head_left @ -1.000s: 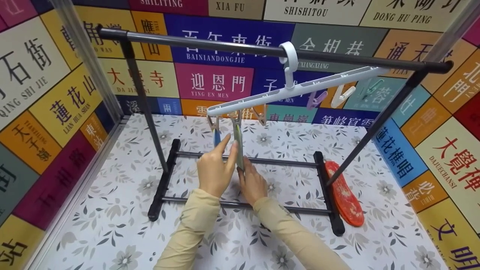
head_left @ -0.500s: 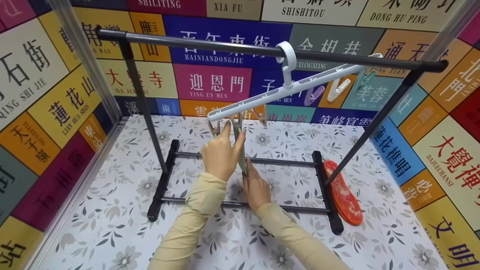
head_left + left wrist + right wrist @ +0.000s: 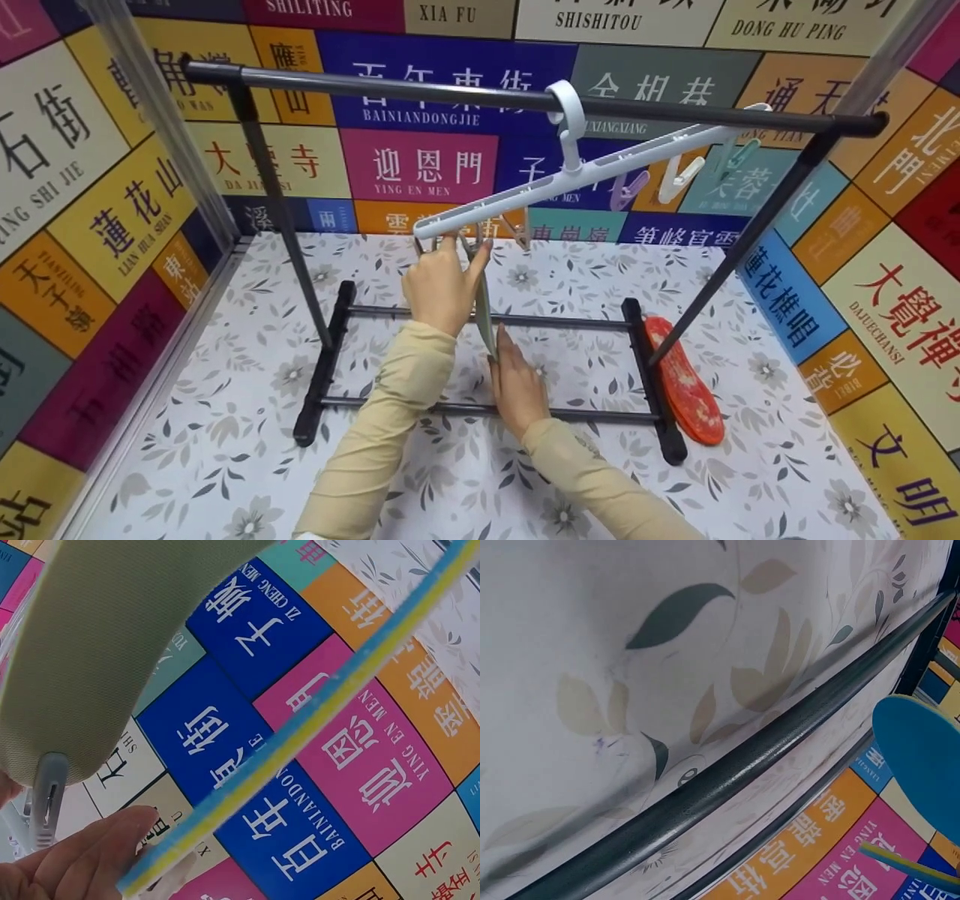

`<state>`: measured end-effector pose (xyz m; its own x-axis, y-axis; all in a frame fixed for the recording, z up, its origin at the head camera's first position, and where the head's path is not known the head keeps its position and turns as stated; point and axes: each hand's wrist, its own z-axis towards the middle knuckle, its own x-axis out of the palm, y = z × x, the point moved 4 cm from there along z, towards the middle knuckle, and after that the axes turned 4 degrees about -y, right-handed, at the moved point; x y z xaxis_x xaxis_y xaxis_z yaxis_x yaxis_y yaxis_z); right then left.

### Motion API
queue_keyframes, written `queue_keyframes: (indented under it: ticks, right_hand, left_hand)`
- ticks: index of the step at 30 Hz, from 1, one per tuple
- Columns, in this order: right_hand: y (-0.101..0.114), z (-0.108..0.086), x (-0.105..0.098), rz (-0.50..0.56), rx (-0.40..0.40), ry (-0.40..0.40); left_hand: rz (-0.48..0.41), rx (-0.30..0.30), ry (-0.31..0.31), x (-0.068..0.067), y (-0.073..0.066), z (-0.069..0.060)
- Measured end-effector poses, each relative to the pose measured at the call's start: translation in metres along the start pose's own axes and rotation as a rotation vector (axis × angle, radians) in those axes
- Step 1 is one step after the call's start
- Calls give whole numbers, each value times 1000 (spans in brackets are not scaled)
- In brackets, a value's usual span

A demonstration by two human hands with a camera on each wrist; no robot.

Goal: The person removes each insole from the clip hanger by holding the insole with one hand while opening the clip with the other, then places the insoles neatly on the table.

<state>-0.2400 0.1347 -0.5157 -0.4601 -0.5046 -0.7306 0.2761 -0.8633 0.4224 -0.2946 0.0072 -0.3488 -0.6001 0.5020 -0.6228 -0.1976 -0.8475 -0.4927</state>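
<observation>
In the head view, the bare left hand (image 3: 439, 291) partly hid the long grey-green fabric insole (image 3: 90, 652), which the left wrist view's top edge cropped.

Between the left hand (image 3: 441, 289) and the right hand (image 3: 520, 382), the long grey-green insole (image 3: 82, 652) has a matt face like woven cloth. Beside the left fingers, the small grey clip (image 3: 49, 799) looks smooth plastic. Above both hands, the white bar-shaped hanger (image 3: 517, 198) appears plastic, the black round rail (image 3: 450, 91) glossy metal.
</observation>
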Motion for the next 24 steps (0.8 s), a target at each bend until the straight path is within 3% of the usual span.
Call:
queue_keyframes:
  ticks: [4, 9, 15, 24]
  right_hand:
    - [5, -7, -7, -16, -42, -6]
    - [11, -15, -18, -3, -97, -37]
    - [10, -17, -23, 16, -76, -50]
    - [6, -19, -25, 64, -12, -37]
  left_hand:
    - [-25, -5, 3, -1, -1, 0]
    - [-66, 22, -45, -2, -2, -1]
    - [-76, 70, -79, -3, -6, -2]
    - [-106, 67, -72, -4, -6, 0]
